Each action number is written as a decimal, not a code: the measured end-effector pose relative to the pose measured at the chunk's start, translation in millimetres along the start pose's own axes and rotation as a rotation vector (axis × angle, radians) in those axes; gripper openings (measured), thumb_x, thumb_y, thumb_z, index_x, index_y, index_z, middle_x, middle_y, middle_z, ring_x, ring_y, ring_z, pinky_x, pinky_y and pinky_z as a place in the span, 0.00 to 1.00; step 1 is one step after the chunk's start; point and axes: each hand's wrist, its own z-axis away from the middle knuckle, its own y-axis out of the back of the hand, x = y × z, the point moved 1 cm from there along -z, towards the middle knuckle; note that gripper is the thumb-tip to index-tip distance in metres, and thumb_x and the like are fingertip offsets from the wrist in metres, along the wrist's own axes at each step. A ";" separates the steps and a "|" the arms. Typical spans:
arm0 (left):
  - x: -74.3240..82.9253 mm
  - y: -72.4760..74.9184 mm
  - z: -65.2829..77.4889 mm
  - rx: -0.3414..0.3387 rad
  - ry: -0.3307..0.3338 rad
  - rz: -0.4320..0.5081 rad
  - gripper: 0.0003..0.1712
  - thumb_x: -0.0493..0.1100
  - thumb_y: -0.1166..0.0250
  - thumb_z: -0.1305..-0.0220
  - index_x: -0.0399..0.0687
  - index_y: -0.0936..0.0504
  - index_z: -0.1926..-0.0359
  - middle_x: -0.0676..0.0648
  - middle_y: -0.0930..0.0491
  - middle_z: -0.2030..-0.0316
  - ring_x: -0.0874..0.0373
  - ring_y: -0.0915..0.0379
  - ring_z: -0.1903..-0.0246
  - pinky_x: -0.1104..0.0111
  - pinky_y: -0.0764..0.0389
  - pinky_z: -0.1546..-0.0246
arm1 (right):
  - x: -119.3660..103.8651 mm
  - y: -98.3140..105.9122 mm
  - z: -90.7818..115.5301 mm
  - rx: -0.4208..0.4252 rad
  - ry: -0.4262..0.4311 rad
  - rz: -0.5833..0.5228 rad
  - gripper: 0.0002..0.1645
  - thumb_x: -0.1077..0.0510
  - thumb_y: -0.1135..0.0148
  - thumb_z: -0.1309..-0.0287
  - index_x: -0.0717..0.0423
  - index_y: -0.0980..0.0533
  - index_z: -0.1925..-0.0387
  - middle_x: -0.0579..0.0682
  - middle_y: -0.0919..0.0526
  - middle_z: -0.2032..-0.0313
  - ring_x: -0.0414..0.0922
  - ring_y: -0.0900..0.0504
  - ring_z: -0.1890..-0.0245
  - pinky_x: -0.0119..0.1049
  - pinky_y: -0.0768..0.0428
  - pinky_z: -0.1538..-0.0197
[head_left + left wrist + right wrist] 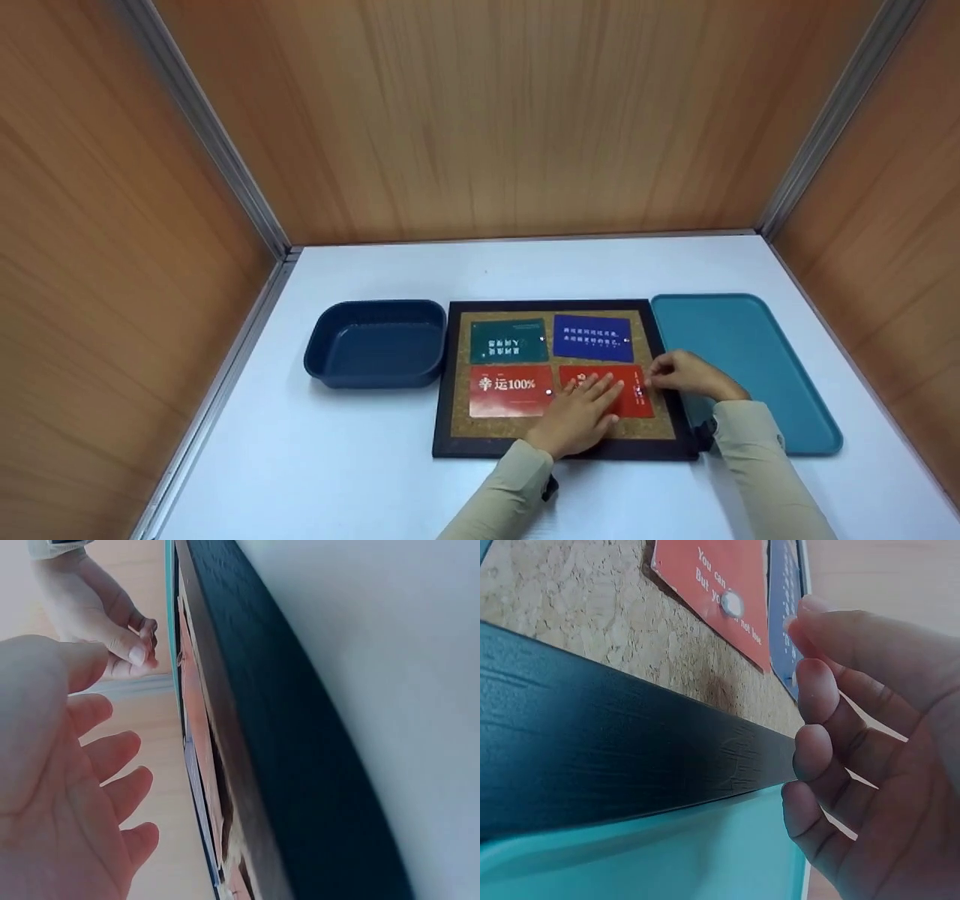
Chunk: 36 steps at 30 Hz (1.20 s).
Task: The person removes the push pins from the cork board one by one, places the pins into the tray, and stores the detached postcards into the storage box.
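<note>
A black-framed corkboard (487, 429) lies on the table with several cards pinned on it. My left hand (574, 420) lies over the lower right red card (631, 406) with its fingers spread, hiding part of the print. In the left wrist view its fingers (120, 754) are relaxed above the board. Close to that card's right edge is my right hand (690, 375), fingers loosely bent. A round-headed pushpin (732, 604) stands in the card, apart from the fingertips. Nothing shows between the right thumb and fingers (817, 690).
Left of the board stands a deep navy dish (375, 367); a flat teal tray (787, 390) lies right of it, under my right wrist. The other red card (506, 397), a green card (525, 337) and a blue card (592, 328) bear pins too. Wood-grain panels (480, 120) surround the table.
</note>
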 end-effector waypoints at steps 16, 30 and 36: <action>8.7 -8.9 -3.5 -0.036 -0.035 -0.035 0.30 0.59 0.58 0.26 0.66 0.47 0.26 0.58 0.47 0.26 0.60 0.50 0.27 0.60 0.44 0.28 | 1.8 -6.6 -5.0 -0.025 -0.039 0.039 0.09 0.58 0.37 0.40 0.63 0.18 0.66 0.51 0.16 0.68 0.40 0.25 0.71 0.31 0.25 0.68; 11.7 -17.3 -5.8 -0.109 -0.011 0.019 0.29 0.60 0.61 0.25 0.69 0.48 0.26 0.63 0.48 0.27 0.64 0.53 0.27 0.62 0.45 0.27 | 3.3 -11.0 -7.8 -0.021 -0.072 0.050 0.09 0.58 0.36 0.42 0.62 0.18 0.68 0.49 0.17 0.70 0.38 0.27 0.73 0.30 0.27 0.69; 14.4 -18.2 -6.9 -0.125 -0.016 0.032 0.28 0.59 0.62 0.24 0.68 0.47 0.26 0.63 0.48 0.27 0.65 0.55 0.26 0.63 0.47 0.27 | 6.0 -12.3 -8.6 -0.024 -0.048 0.050 0.09 0.59 0.36 0.42 0.62 0.18 0.68 0.49 0.17 0.71 0.39 0.28 0.74 0.30 0.27 0.71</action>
